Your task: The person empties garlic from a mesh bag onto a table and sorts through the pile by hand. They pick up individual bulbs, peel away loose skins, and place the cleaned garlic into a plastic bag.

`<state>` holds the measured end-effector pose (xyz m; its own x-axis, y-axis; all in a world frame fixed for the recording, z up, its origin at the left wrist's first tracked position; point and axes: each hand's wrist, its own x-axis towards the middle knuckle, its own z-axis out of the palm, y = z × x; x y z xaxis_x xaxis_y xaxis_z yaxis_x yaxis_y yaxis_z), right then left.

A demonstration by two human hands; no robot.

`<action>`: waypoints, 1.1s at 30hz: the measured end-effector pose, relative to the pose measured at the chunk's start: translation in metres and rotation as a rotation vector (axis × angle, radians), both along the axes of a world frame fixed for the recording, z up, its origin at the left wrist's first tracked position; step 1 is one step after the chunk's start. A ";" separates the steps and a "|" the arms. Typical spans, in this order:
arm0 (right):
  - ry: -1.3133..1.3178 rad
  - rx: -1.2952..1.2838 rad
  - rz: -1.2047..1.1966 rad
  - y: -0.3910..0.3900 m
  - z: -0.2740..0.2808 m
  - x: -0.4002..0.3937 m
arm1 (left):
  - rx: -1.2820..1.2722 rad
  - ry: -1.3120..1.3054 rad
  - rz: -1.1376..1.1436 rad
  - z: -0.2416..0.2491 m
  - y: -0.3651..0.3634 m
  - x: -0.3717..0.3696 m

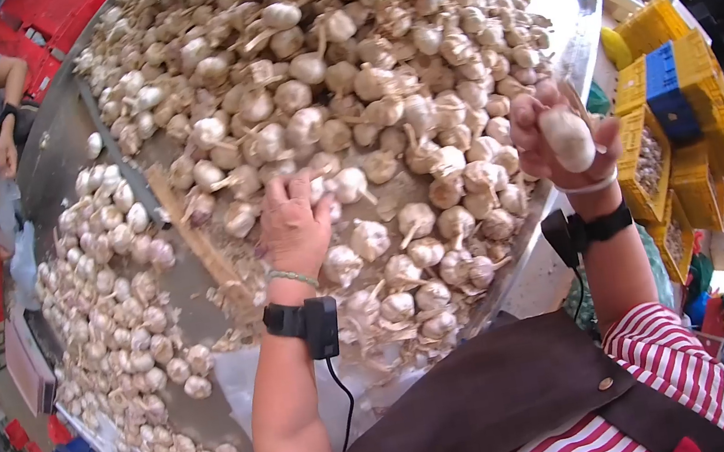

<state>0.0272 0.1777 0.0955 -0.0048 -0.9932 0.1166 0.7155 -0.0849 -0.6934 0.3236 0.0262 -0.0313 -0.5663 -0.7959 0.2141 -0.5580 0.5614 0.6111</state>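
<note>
Garlic bulb (569,140) is clasped by right hand (545,150); left hand (294,227) touches garlic pile (368,83), its grip I cannot tell.

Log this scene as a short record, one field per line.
Left hand: palm down, fingers among bulbs; grip hidden
Right hand: raised, holding one garlic bulb
Main heap: large garlic pile, many stems showing
Second batch: smaller garlic group, left of picture
Between them: wooden strip
Right background: yellow crates
Nearby: another person's hand, upper left

Passable tabletop (195,304) beside slat (201,240), garlic heap (309,69) ahead
</note>
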 end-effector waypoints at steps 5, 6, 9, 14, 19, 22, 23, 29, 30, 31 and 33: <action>0.569 0.413 -0.210 0.051 -0.007 -0.039 | 0.276 0.207 0.152 -0.009 -0.004 0.004; 0.793 0.616 -0.288 0.047 -0.017 -0.036 | 0.541 0.424 0.200 -0.010 -0.002 0.011; 1.491 0.592 -0.303 0.033 -0.059 -0.034 | 1.306 1.270 0.139 0.025 0.012 0.025; 2.102 0.391 0.028 -0.016 -0.074 -0.032 | 1.529 1.292 0.094 0.032 0.039 0.008; 2.095 0.495 0.376 -0.031 -0.077 -0.046 | 0.656 0.064 -0.067 0.029 0.073 -0.043; 2.076 0.419 0.346 -0.018 -0.070 -0.043 | 0.392 0.036 -0.188 0.031 0.092 -0.060; 2.010 0.466 0.267 -0.012 -0.063 -0.041 | 0.404 0.000 -0.197 0.032 0.095 -0.062; 1.139 0.683 -0.440 0.064 -0.047 -0.076 | 0.154 -0.205 -0.286 0.018 0.098 -0.060; 1.026 0.709 -0.500 0.081 -0.049 -0.092 | 0.156 -0.204 -0.293 0.019 0.098 -0.063; 1.007 0.743 -0.541 0.099 -0.053 -0.109 | 0.195 -0.290 -0.280 0.023 0.098 -0.067; 1.037 0.823 -0.631 0.123 -0.059 -0.140 | 0.228 -0.369 -0.268 0.028 0.095 -0.077</action>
<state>-0.1127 0.3011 0.0367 -0.7233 -0.6446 -0.2476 -0.1280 0.4776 -0.8692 0.2469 0.1213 -0.0032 -0.7623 -0.6153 -0.2008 -0.6143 0.5901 0.5238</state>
